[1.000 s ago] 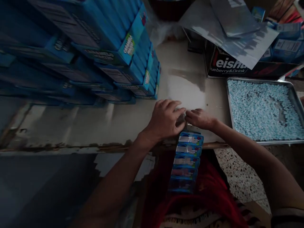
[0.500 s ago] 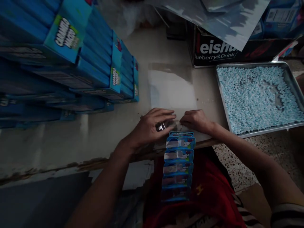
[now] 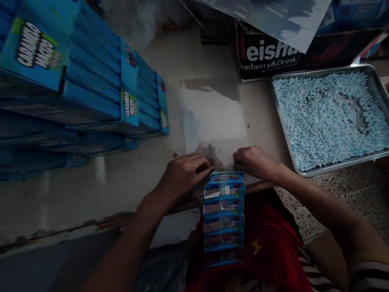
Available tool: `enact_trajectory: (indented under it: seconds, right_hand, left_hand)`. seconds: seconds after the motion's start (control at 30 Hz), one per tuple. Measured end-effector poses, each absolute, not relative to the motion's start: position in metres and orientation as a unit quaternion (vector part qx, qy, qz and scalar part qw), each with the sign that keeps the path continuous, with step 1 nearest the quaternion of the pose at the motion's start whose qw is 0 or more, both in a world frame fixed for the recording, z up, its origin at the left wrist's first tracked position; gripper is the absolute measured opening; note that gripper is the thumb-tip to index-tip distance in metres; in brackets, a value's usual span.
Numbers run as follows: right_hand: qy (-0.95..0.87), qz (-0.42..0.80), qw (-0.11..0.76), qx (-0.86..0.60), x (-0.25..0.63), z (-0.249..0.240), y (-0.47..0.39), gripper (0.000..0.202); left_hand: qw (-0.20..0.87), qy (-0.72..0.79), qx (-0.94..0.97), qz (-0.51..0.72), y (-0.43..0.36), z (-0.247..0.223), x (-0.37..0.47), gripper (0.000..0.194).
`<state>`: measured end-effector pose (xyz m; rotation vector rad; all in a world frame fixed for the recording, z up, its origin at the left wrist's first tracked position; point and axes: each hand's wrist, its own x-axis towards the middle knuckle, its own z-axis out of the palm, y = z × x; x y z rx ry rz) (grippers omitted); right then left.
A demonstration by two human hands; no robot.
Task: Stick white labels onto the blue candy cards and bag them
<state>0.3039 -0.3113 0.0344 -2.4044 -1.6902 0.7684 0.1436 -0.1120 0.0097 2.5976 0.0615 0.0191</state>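
Observation:
A chain of joined blue candy packets (image 3: pixel 224 207) hangs over the front edge of the table in front of me, against the red apron. At its top left, my left hand (image 3: pixel 185 176) is closed, thumb and fingertips brought together beside the uppermost packet. On the other side my right hand (image 3: pixel 255 162) is closed into a loose fist, resting just above the chain's top right corner. Whatever either hand pinches is hidden or too small to make out. Beyond the fingers lies a pale, clear-looking sheet (image 3: pixel 215 115) with a dark smudge at its near side.
Blue candy boxes (image 3: pixel 100 73) are stacked at the left. A metal tray (image 3: pixel 288 140) of small light-blue candies stands at the right. Behind it sits a black carton (image 3: pixel 273 61), partly covered by a grey sheet (image 3: pixel 291 24). The worn table edge (image 3: pixel 91 227) runs below my arms.
My left hand has drawn its spread fingers together and come down toward the top of the chain. The right hand stays closed, almost in place. The whole view has shifted slightly.

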Motion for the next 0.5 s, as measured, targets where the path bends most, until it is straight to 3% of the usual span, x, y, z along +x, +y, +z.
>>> enact_trajectory:
  seconds: [0.13,0.23,0.37,0.5]
  right_hand:
    - [-0.535,0.237,-0.006,-0.811,0.295,0.049,-0.329,0.022]
    - [-0.496,0.252,-0.011,-0.831,0.286,0.065,-0.334,0.021]
    - [-0.467,0.179,0.075,-0.863,0.266,0.088,-0.346,0.021]
    - [-0.445,0.04,0.198,-0.872,0.24,0.099,-0.362,0.026]
  left_hand:
    - [0.338,0.053,0.94,-0.018,-0.124,0.012,0.133,0.026]
    - [0.317,0.042,0.947,0.021,-0.129,0.025,0.134,0.027]
    - [0.209,0.079,0.962,0.156,-0.142,0.059,0.121,0.021]
    - [0.206,0.128,0.943,0.227,-0.166,0.079,0.1,0.014]
